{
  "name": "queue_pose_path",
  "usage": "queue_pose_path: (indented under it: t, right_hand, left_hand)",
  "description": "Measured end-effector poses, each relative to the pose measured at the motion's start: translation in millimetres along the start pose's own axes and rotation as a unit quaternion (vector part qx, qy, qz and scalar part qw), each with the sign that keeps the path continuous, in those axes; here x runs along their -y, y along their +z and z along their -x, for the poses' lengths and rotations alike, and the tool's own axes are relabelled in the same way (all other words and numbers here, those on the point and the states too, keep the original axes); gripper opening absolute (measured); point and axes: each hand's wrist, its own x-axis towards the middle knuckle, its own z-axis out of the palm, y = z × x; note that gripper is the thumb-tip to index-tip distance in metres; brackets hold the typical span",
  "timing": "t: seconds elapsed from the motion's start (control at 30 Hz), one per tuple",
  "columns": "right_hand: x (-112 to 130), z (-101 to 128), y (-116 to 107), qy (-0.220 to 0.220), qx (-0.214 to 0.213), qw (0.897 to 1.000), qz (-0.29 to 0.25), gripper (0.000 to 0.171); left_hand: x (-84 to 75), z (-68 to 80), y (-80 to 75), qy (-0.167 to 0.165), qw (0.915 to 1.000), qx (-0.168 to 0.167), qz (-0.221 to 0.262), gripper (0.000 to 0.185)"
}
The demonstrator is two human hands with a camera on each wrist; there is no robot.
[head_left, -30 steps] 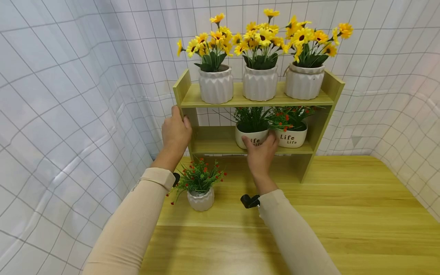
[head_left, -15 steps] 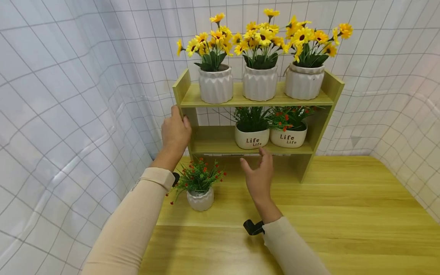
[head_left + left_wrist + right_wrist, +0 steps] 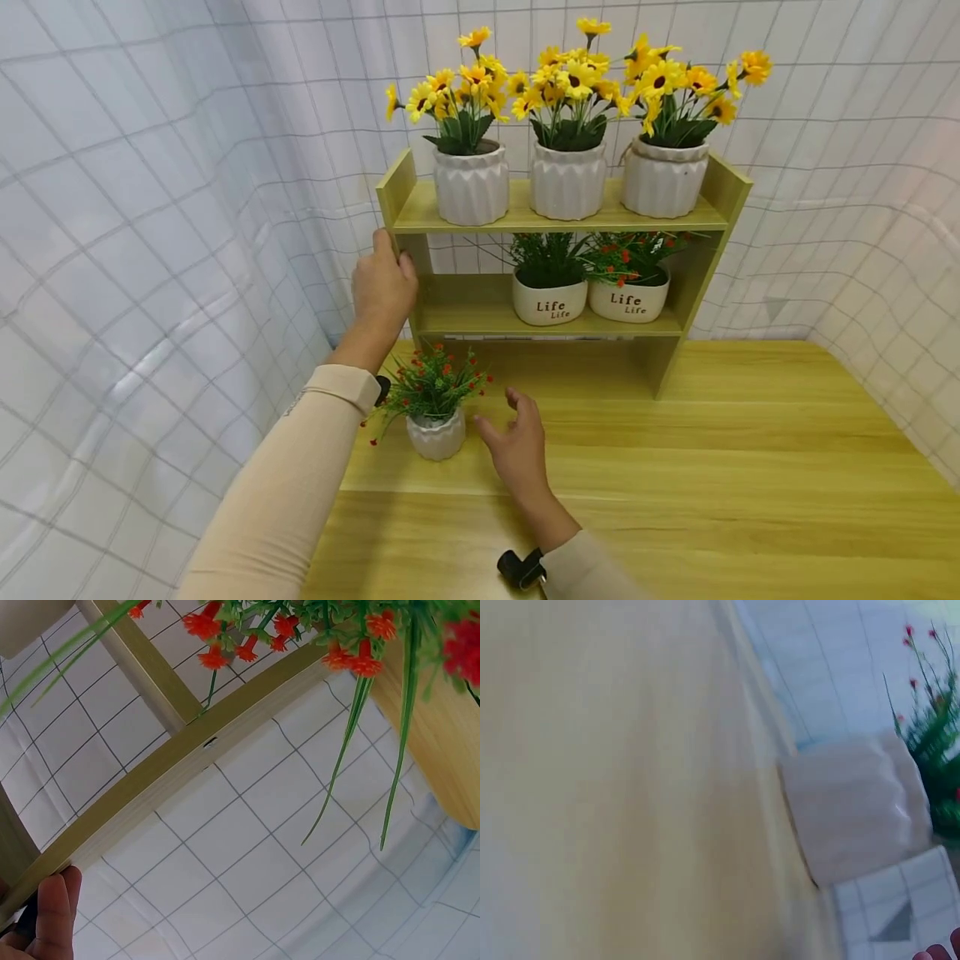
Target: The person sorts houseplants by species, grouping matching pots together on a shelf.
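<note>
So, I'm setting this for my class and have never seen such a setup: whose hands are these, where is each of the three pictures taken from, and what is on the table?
These are a person's two bare hands, in beige sleeves. The large picture comes from a camera on the head, looking forward and down; the other two come from cameras strapped to each wrist. On the wooden table stands a small wooden shelf. Its top board carries three white pots of yellow flowers; its lower board carries two pots marked Life. The left hand holds the shelf's left side. The right hand holds nothing; its fingers are spread open beside a small white pot with red flowers on the table, not touching it. The right wrist picture is blurred, but shows that pot from close by.
</note>
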Motion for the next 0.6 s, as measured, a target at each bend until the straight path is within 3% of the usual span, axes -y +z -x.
queue_pose_path:
  t: [0.27, 0.6]
  right_hand:
    - [-3, 26, 35, 0.043, 0.027, 0.998, -0.034, 0.064]
    - [-6, 33, 66, -0.004, -0.009, 1.000, -0.026, 0.054]
  left_hand:
    - [0.0, 0.2, -1.6, -0.005, 0.9999, 0.013, 0.005, 0.024]
    - [2.1, 0.1, -0.8, 0.003, 1.0000, 0.008, 0.003, 0.023]
